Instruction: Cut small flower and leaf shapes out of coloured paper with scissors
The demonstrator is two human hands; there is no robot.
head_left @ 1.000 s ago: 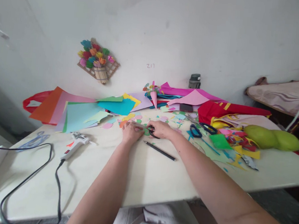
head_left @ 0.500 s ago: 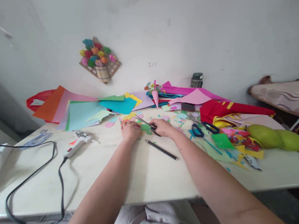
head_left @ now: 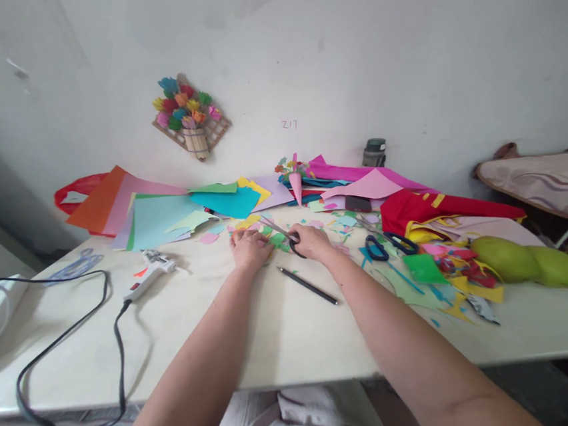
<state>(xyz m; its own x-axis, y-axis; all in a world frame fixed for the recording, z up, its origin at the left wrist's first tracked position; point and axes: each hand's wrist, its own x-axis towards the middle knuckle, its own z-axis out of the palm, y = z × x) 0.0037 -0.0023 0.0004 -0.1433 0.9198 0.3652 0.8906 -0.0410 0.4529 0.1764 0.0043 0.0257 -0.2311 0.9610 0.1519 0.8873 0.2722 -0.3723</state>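
My right hand is closed around the handles of a pair of scissors, whose blades point left above small paper scraps. My left hand rests on the table just left of the scissors, fingers bent down among the scraps; what they pinch is hidden. Beyond the left fingers lies a yellow paper piece. Green scraps sit between the two hands. A black pen lies on the table in front of the right hand.
A glue gun with a black cord lies on the left. Coloured paper sheets spread behind it. Dark-handled scissors, scraps and a green, rounded object lie to the right. A paper bouquet and a bottle stand by the wall.
The left hand has shifted slightly right, its fingers a little more spread over the scraps. The scissors stay in the right hand almost in place. The whole view has drifted slightly.
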